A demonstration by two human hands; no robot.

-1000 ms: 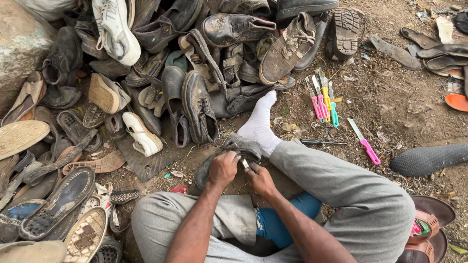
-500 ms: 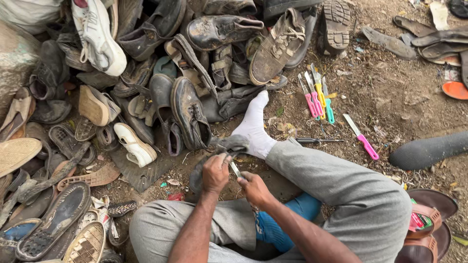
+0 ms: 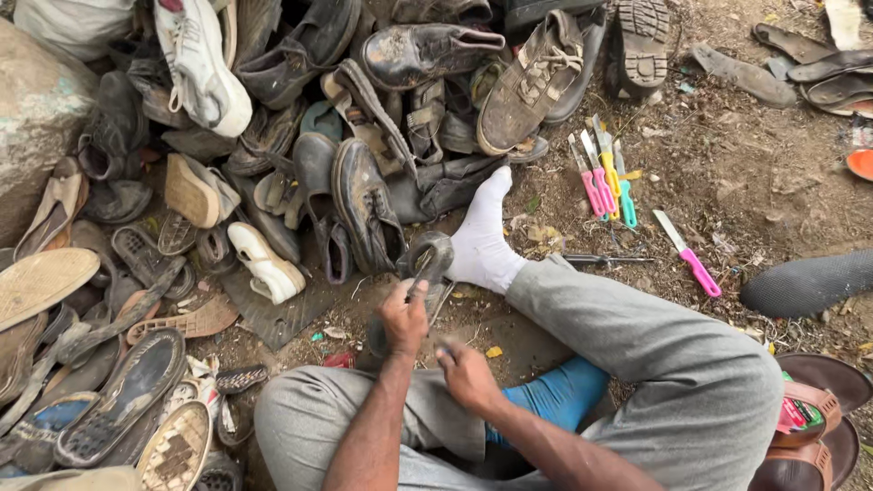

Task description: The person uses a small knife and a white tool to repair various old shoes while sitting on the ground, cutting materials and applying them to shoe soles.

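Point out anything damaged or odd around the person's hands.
The socks are mismatched: a white sock on the outstretched foot, a blue sock on the folded leg. The left hand grips a worn grey shoe. Detached soles lie loose beside the shoe pile.

Scuffed matt leather shoe (image 3: 367, 204), plastic-handled knives (image 3: 602, 173), rough dirt ground (image 3: 755, 173)

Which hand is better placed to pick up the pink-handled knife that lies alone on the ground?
Probably the right hand. The pink-handled knife lies on the dirt to the person's right, beyond the bent knee. The left hand grips the dark shoe piece and is farther away.
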